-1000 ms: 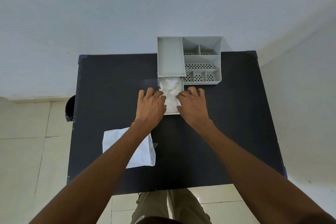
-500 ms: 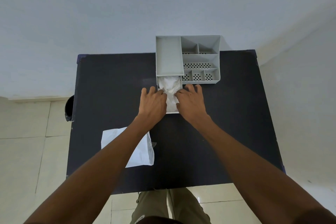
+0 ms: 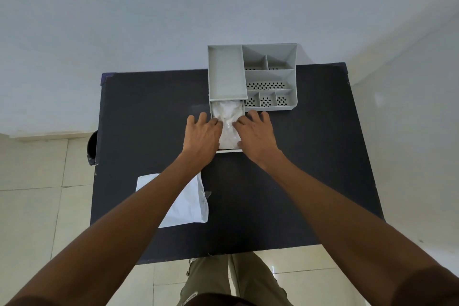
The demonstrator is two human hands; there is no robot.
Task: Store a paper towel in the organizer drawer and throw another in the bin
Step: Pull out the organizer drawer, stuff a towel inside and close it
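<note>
A grey organizer stands at the far middle of the black table. Its white drawer is pulled out toward me. A crumpled white paper towel lies inside the drawer. My left hand and my right hand rest on either side of the drawer, fingers spread, fingertips pressing down on the towel. A second, flat white paper towel lies on the table's near left, partly hidden under my left forearm. The dark bin shows just past the table's left edge.
The organizer's right half holds several small perforated compartments. A pale wall is behind the table. Tiled floor surrounds it. My trousers show below the table's near edge.
Both hands have shifted slightly inward over the drawer, fingertips pressing the crumpled towel deeper. The drawer, organizer and flat towel have not moved.
</note>
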